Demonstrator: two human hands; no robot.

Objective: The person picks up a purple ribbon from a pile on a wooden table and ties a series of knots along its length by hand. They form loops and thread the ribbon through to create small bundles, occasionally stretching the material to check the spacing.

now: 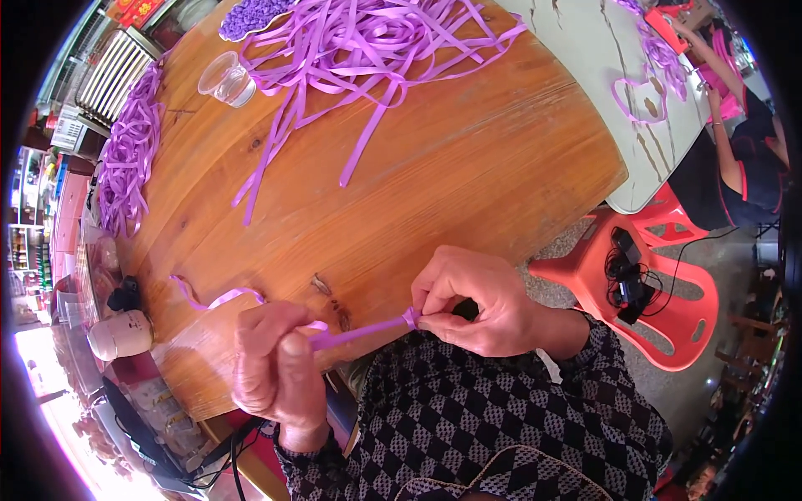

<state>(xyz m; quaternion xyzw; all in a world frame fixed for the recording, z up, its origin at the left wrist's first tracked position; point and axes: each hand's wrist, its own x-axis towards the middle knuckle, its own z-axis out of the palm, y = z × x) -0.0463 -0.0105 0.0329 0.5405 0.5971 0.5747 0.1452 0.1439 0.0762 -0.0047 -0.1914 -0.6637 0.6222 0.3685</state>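
Observation:
A purple ribbon (359, 334) is stretched between my two hands, low over the near edge of the wooden table. My left hand (280, 367) is closed around one part of it, and a loose tail curls onto the tabletop beyond that hand. With thumb and forefinger, my right hand (476, 305) pinches the ribbon's other end, where a small folded or knotted bit shows at the fingertips. Fingers hide the exact shape of that bit. A large tangled heap of purple ribbon (359, 50) lies at the table's far side, several strands trailing toward me.
Beside the heap stand a clear plastic cup (227, 80) and a dish of small purple pieces (253, 17). More ribbon (129, 154) hangs along the table's left edge. A red stool (660, 284) at right carries a black device with cables. Another person (739, 150) sits at the white marbled table (606, 75).

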